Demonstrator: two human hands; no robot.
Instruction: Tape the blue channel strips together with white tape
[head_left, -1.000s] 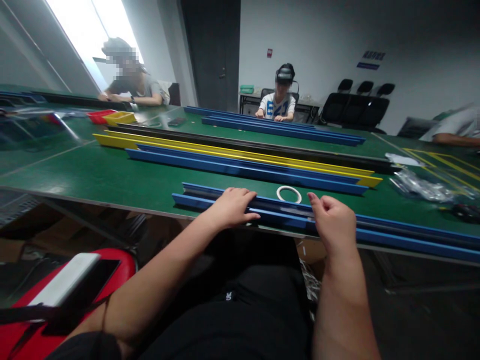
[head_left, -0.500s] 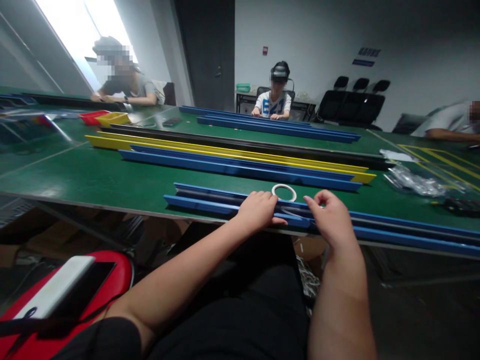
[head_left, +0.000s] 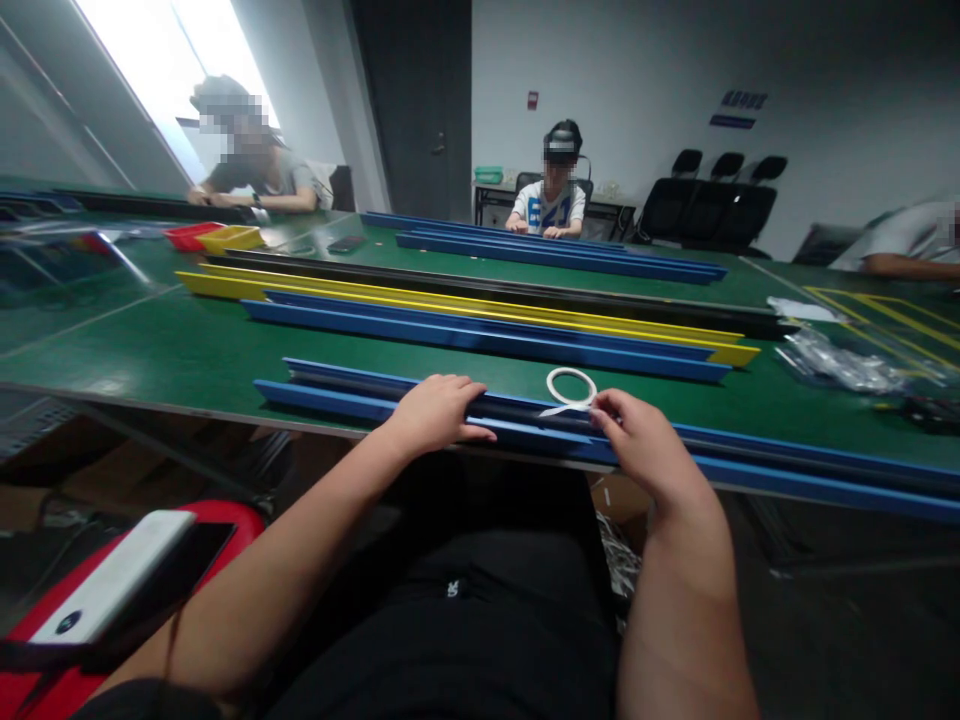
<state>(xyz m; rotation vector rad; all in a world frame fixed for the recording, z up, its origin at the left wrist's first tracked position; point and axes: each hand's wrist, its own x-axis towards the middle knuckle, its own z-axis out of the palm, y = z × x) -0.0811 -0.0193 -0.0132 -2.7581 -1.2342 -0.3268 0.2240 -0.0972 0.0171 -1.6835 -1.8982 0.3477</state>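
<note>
A long blue channel (head_left: 322, 400) with a dark strip along its inside lies along the near table edge. My left hand (head_left: 439, 415) grips it, fingers over the far wall and thumb along the near side. Just behind the channel is a thin white ring, like a narrow tape roll (head_left: 551, 385). A short white tape strip (head_left: 564, 410) runs left from my right hand (head_left: 637, 435), whose thumb and index finger are pinched at its end by the ring. The exact contact between those fingertips and the ring is hard to make out.
Farther back lie another blue channel (head_left: 480, 338), a yellow channel (head_left: 202, 285) and a black one (head_left: 525, 290). Clear plastic bags (head_left: 840, 360) sit at right. A red stool (head_left: 232, 515) with a white device (head_left: 112, 580) stands at lower left. Several people sit around the table.
The blue channel has slid left, and my left hand has moved left with it. My right hand has come slightly left to the white ring, and the tape strip now shows above the channel.
</note>
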